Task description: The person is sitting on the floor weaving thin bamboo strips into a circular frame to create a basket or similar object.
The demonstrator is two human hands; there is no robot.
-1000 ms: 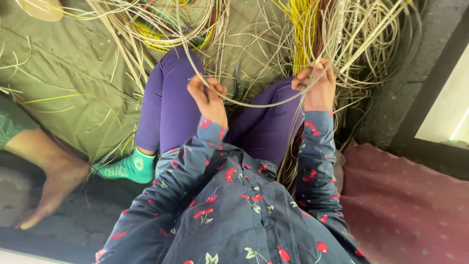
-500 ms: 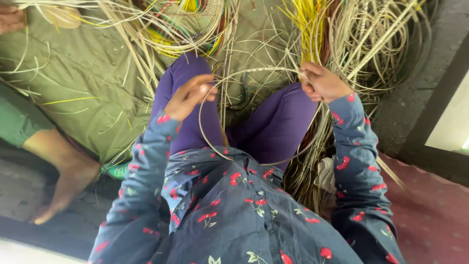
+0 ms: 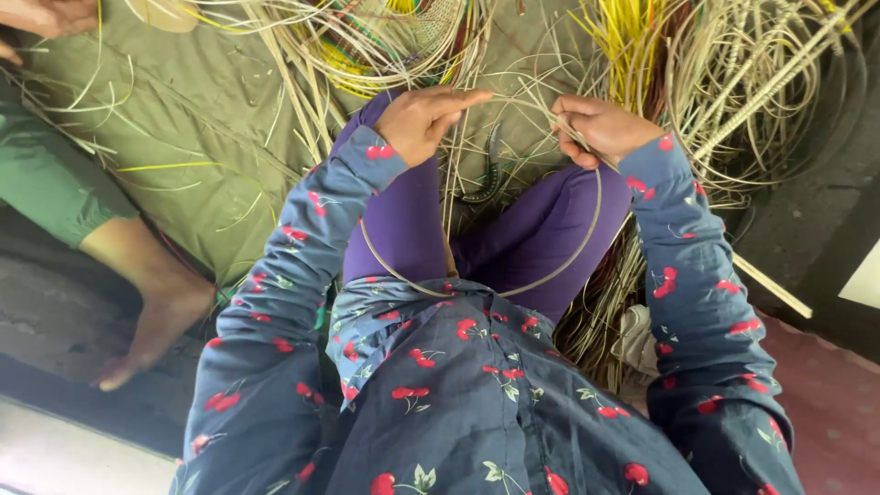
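I sit with purple-clad legs over a heap of pale cane strips. A long cane strip (image 3: pixel 568 261) is bent into a loop that hangs over my lap. My left hand (image 3: pixel 422 119) grips the loop's upper left part, fingers pointing right. My right hand (image 3: pixel 600 126) pinches the strip's other end at the upper right. A dark curved knife-like tool (image 3: pixel 486 179) lies between my knees among the strips. Both sleeves are dark blue with a red cherry print.
An olive-green sheet (image 3: pixel 174 119) covers the ground at left. Another person's bare foot (image 3: pixel 156 321) and green-clad leg rest on it, and their hand (image 3: pixel 41 18) shows at top left. Yellow strips (image 3: pixel 632 37) and coiled cane (image 3: pixel 761 82) pile at top right.
Both hands have moved apart and upward, and the cane strip has opened into a wider loop over my lap. The view has shifted a little.
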